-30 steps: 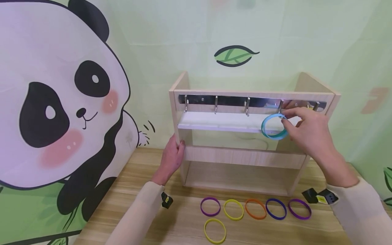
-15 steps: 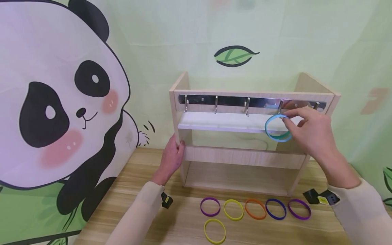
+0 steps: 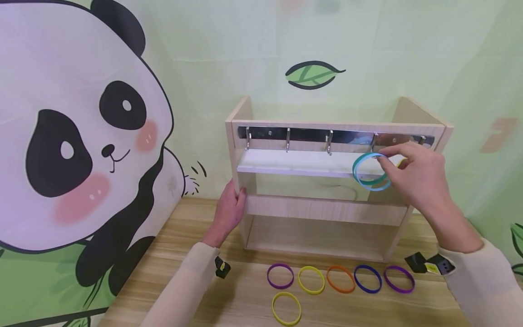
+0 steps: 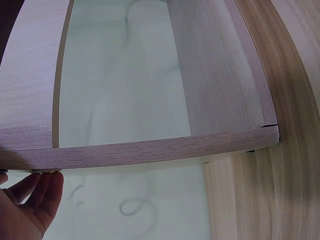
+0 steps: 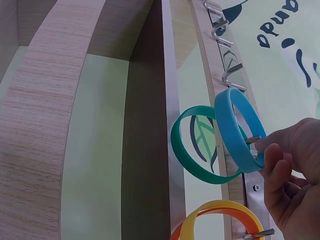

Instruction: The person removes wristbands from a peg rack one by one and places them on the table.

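In the head view my right hand [image 3: 422,170] pinches a light blue wristband [image 3: 382,187] at the fourth hook of a wooden shelf unit [image 3: 327,209]. The right wrist view shows that hook's tip inside the light blue wristband [image 5: 232,132]. A green wristband [image 5: 182,150] hangs just behind it. Yellow [image 5: 187,227] and orange wristbands hang on the end hook below, mostly hidden by my hand in the head view. My left hand [image 3: 229,209] rests against the unit's left side; in the left wrist view its fingertips [image 4: 52,182] touch the outer side panel [image 4: 150,152].
On the wooden table [image 3: 245,304], in front of the unit, lie several wristbands: purple [image 3: 280,287], yellow [image 3: 311,293], orange [image 3: 341,290], blue [image 3: 368,290], another purple [image 3: 399,289] and another yellow [image 3: 287,324]. Three hooks on the left of the metal rail [image 3: 308,135] hold no wristbands.
My right hand has shifted slightly right with the light blue wristband. The light blue and green wristbands now stand more apart, the green one to the left. My left hand stays put.
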Demonstrator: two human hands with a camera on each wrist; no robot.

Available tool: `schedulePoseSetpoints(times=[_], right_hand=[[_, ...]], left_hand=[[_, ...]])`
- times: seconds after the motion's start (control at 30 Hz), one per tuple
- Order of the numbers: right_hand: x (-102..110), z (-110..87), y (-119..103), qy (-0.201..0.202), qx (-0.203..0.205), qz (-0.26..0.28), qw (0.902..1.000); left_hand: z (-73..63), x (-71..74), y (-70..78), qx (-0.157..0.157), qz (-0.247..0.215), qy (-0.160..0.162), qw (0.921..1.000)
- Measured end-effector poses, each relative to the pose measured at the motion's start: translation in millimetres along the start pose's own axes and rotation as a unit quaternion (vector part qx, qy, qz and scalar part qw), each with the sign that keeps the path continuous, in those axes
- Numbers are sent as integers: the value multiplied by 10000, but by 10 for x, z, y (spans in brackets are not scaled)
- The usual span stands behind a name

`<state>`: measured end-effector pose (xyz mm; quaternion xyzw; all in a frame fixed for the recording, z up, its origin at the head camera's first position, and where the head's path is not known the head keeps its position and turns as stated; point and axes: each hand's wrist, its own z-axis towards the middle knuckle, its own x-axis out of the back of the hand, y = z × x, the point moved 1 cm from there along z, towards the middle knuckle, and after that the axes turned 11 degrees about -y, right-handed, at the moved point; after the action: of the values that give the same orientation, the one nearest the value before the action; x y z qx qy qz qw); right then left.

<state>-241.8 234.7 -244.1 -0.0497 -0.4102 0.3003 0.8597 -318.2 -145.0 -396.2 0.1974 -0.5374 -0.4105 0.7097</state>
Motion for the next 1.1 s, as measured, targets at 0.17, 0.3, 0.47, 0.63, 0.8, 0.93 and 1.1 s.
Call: schedulePoseSetpoints(times=[0.17,0.3,0.47,0.63,0.8,0.93,1.1], right_hand=[[16,-27,-12,-42,-41,68,10000],[16,-45,-14,-24,-1,81,10000],[1,-60,-6,99,168,79,9998],[0,-74,-8,169,265,107,9994],[3,-92,-18,209,421,116,9988],[0,-133,-33,241,600,123,9978],[-13,-219,-74,203,814,18,9965]], left_hand=[[3,-2,-6,-17,-19,-8,10000],[-2,-4,-8,-15,20,-2,10000],[-11,-9,-13,45,13,-2,10000],[-9,-7,-15,36,7,5,10000],[-5,-4,-11,-11,11,36,10000],[-6,-5,-10,-13,44,47,10000],[-2,-2,2,-4,69,45,10000]])
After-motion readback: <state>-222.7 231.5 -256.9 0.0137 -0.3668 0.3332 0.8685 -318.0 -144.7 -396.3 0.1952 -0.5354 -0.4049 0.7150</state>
